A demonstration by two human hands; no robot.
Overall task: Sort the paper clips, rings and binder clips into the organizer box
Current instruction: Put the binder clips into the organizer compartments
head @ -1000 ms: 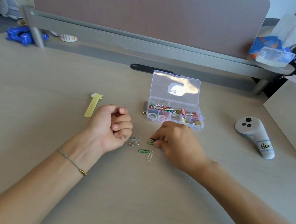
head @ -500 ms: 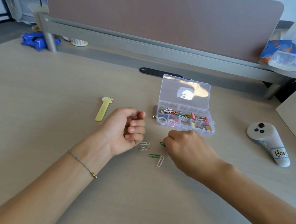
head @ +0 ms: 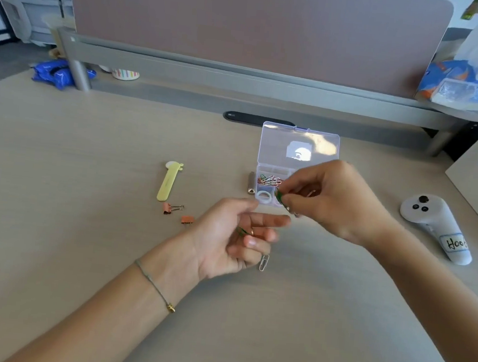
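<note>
Pale wood surface (head: 79, 253) backed by a mauve divider panel (head: 247, 21); the organizer box (head: 299, 145) sits mid-field with lid up. From where I'm watching, the big change since a second ago: right hand (head: 335, 201) has left the surface and is now up at the box front, fingers curled, pinching a green paper clip (head: 279, 197) just over the near compartments. Left hand (head: 226, 238), a closed fist before, has turned palm-up with fingers half uncurled; there's something green in the palm (head: 241, 231), probably another clip, but blur makes it hard to say for sure, so I read it as cradling, not gripping. Two binder clips (head: 174, 208) that the left hand was hiding now show by the yellow giraffe-shaped strip (head: 170, 181), well left of the box. Only one silver paper clip (head: 264, 262) is visible on the surface, just beside the left fingers; the rest of the loose group is gone or covered. Box holds mixed clips at back and a white ring (head: 265, 197) at front-left. My judgement: clip drop is imminent, binder clips and silver clip still to go. Controller (head: 435, 226) lies far right.
</note>
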